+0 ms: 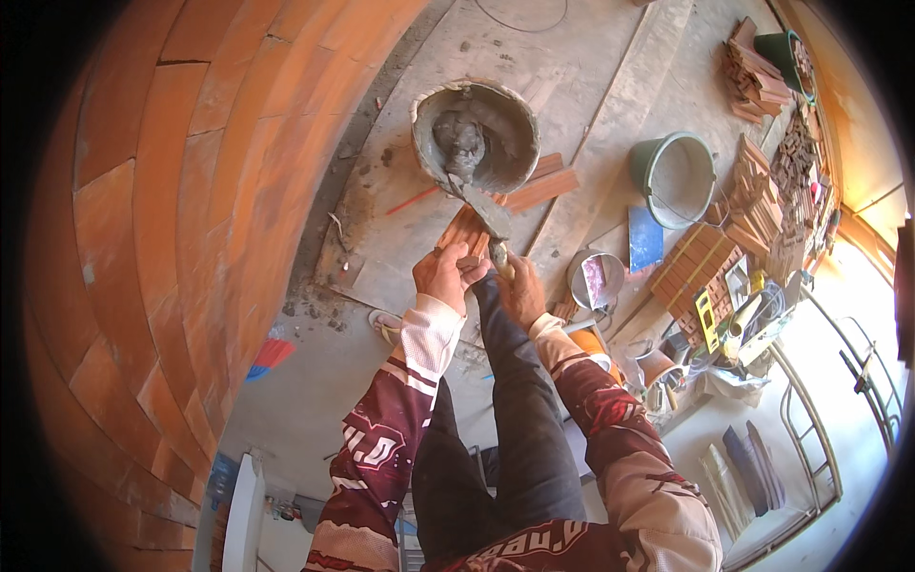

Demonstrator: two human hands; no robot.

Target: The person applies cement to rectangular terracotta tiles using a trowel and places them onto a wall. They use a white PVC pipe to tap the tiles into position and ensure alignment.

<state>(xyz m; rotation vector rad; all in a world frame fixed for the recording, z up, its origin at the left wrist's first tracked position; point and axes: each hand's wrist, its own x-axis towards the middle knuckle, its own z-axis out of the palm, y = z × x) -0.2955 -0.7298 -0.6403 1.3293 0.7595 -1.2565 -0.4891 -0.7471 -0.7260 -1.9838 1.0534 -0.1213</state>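
My left hand (pixel 442 276) grips a reddish clay tile (pixel 461 229) in front of my legs. My right hand (pixel 519 286) is closed on the handle of a trowel (pixel 486 212), which is coated in grey mortar. The trowel's blade points up toward the bucket of wet mortar (pixel 510 124), its tip at the bucket's near rim, right beside the tile. More loose tile strips (pixel 543 191) lie on the board beside that bucket.
A tiled orange wall (pixel 162 248) curves along my left. To the right stand a green bucket (pixel 672 181), a small pail (pixel 610 291), a blue flat sheet (pixel 645 238), stacked tiles (pixel 691 276), tools (pixel 743 315) and metal railings (pixel 810 410). More tile piles (pixel 753 71) lie farther back.
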